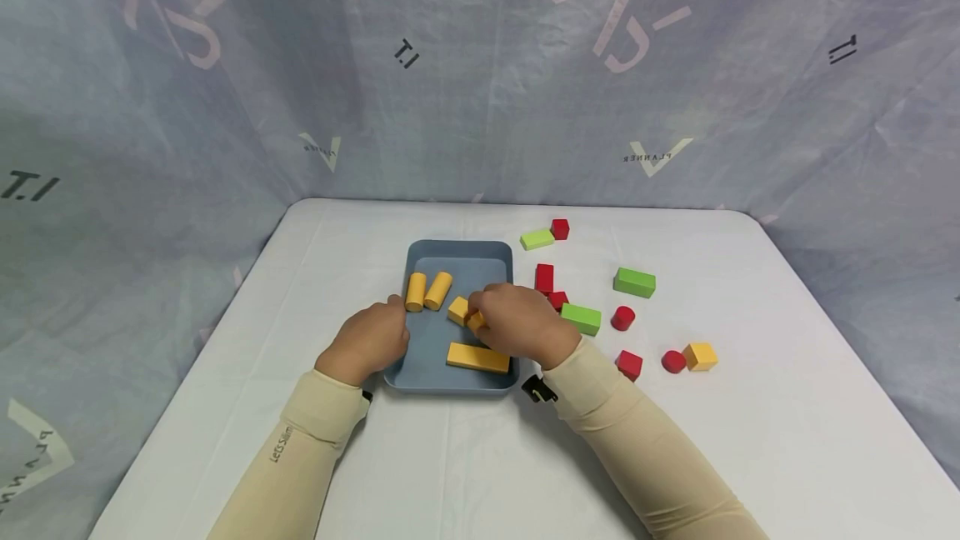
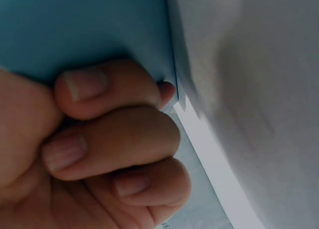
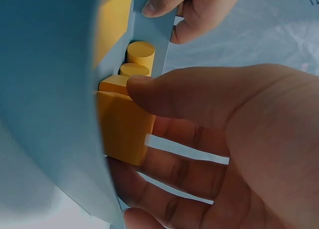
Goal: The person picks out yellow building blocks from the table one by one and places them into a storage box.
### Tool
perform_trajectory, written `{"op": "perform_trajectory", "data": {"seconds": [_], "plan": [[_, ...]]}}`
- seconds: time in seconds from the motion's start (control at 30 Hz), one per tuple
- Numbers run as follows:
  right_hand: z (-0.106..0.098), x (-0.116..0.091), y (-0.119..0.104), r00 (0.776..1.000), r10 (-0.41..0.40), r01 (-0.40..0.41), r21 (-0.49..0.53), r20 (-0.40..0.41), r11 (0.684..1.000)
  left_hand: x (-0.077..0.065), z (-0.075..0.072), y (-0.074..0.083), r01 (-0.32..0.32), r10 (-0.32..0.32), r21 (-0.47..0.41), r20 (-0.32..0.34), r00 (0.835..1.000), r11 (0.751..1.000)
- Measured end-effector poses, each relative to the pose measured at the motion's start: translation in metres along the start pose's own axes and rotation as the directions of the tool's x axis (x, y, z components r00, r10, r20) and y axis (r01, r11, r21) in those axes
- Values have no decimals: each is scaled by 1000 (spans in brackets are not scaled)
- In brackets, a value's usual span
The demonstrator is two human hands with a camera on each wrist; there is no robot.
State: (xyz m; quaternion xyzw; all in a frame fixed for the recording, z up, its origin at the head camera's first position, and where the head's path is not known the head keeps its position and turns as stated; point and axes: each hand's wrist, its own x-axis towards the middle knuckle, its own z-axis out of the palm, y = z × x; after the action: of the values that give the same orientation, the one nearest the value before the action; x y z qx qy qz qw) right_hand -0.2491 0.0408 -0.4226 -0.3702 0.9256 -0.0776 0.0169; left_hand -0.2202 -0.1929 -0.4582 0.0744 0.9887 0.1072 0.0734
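Note:
A blue-grey tray point(image 1: 450, 384) lies on the table. My left hand point(image 1: 367, 343) grips its left wall, with curled fingers point(image 2: 119, 136) seen close up in the left wrist view. Inside the tray, my right hand point(image 1: 523, 322) holds a yellow block point(image 3: 124, 126) between thumb and fingers, low over the floor. Just left of it sits a yellow cube point(image 1: 458, 311). Two yellow cylinders point(image 1: 438, 291) lie farther back along the left side. A long flat yellow block point(image 1: 477, 357) lies near the tray's front. The right hand partly covers the held block in the head view.
Right of the tray lie green blocks point(image 1: 634, 282), red blocks point(image 1: 629, 365) and red cylinders point(image 1: 622, 318). A yellow cube point(image 1: 701, 357) touches a red cylinder point(image 1: 673, 361) farther right. A light green block point(image 1: 537, 239) lies behind. Grey cloth point(image 1: 480, 123) hangs behind the white table point(image 1: 450, 465).

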Motion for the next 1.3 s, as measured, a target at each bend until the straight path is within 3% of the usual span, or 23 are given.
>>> {"op": "perform_trajectory", "data": {"seconds": [0.73, 1.3], "plan": [[-12, -3, 2, 1000, -3, 3, 28, 5, 1000, -1, -2, 2, 8, -8, -3, 13, 1000, 1000], [-34, -20, 10, 996, 86, -87, -18, -18, 996, -3, -3, 3, -11, 11, -14, 9, 1000, 1000]]}}
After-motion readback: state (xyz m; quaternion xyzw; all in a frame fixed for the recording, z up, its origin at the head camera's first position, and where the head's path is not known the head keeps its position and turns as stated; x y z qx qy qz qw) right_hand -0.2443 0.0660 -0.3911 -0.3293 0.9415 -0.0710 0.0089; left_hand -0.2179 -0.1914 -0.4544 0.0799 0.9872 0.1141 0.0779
